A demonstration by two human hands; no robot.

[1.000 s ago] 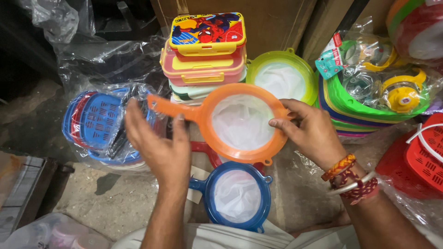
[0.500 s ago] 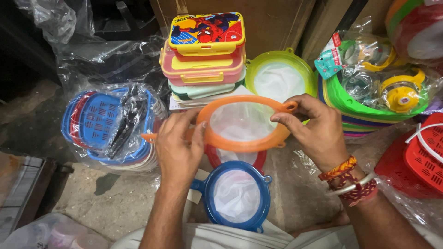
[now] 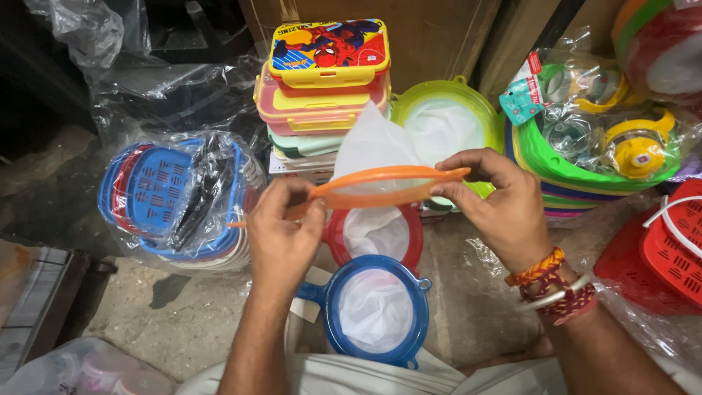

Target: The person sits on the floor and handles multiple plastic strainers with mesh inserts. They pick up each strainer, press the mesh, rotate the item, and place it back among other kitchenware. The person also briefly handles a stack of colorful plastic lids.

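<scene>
I hold an orange plastic strainer (image 3: 387,183) with white mesh in both hands, tipped nearly edge-on so the mesh bulges up and away from me. My left hand (image 3: 281,238) grips its handle end. My right hand (image 3: 497,205) pinches the far rim. Directly below lie a red strainer (image 3: 333,238) and, nearer me, a blue strainer (image 3: 376,307) with white mesh. A green strainer (image 3: 446,121) leans behind.
A stack of colourful lunch boxes (image 3: 325,80) stands at the back. Blue and red baskets in clear plastic (image 3: 175,197) lie at the left. Bagged green bowls and yellow-lidded cups (image 3: 607,139) sit at the right, a red basket (image 3: 658,249) beside them.
The orange strainer has been rotated from facing me flat to nearly edge-on, with its mesh now pointing up and back. Both hands kept their hold on it.
</scene>
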